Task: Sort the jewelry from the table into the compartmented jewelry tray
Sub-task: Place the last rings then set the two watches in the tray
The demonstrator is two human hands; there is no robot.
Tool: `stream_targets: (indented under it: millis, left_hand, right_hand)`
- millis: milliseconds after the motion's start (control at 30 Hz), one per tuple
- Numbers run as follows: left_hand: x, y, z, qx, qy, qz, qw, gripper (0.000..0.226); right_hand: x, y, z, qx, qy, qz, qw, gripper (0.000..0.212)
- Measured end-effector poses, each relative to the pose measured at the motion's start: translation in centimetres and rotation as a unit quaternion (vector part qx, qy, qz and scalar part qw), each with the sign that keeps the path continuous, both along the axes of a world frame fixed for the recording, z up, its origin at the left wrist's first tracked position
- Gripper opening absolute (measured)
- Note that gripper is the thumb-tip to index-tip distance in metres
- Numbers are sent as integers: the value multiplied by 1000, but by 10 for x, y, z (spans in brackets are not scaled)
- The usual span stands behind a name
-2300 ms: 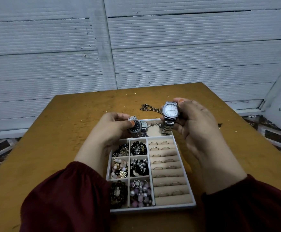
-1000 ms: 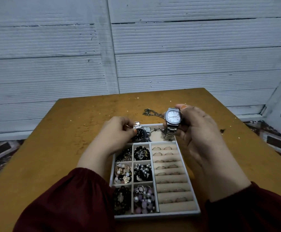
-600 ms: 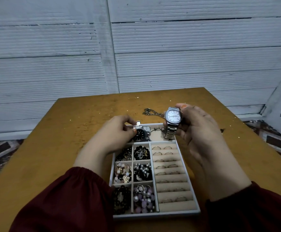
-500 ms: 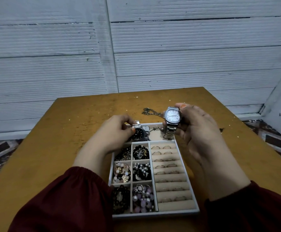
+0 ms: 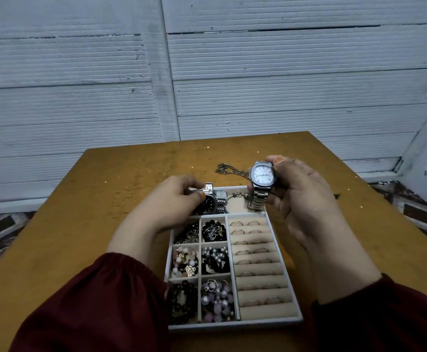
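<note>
A white compartmented jewelry tray [image 5: 235, 325] lies on the table in front of me. Beads and bracelets fill its left cells, and rings sit in the beige ring rolls [image 5: 258, 260] on its right. My left hand [image 5: 166, 207] pinches a black-faced watch [image 5: 208, 203] down in the tray's far compartment, next to a small silver watch [image 5: 221, 199]. My right hand [image 5: 298, 191] holds a white-faced silver watch [image 5: 262, 175] upright above the tray's far right corner, its metal band hanging down. A chain necklace [image 5: 228, 170] lies on the table just beyond the tray.
The wooden table [image 5: 105, 199] reaches to a white panelled wall behind. Patterned floor shows past the table's left and right edges. My dark red sleeves cover the near table.
My left hand has lowered the black-faced watch into the tray's far compartment. My right hand has kept the white-faced watch raised in nearly the same place.
</note>
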State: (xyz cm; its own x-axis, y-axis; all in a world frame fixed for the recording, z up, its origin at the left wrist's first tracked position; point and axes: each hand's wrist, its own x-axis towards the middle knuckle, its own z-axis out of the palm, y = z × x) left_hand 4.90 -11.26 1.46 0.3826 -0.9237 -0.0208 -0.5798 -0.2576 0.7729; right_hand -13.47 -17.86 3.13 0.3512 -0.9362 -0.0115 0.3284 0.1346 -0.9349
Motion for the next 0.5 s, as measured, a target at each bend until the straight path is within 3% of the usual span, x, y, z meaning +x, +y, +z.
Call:
stream_targets:
  millis: [167,300,500]
  left_hand:
    - [1,1,0,-32,62,23,997,17]
    - [3,2,2,-111,121,60,985,17]
    - [12,7,-5,-200,113,158,960,19]
  right_hand:
    - [0,0,-1,1,-2,0,1000,13]
    - [1,-1,0,-2,0,2,1000,13]
    - [7,3,5,-27,34,-5,999,19]
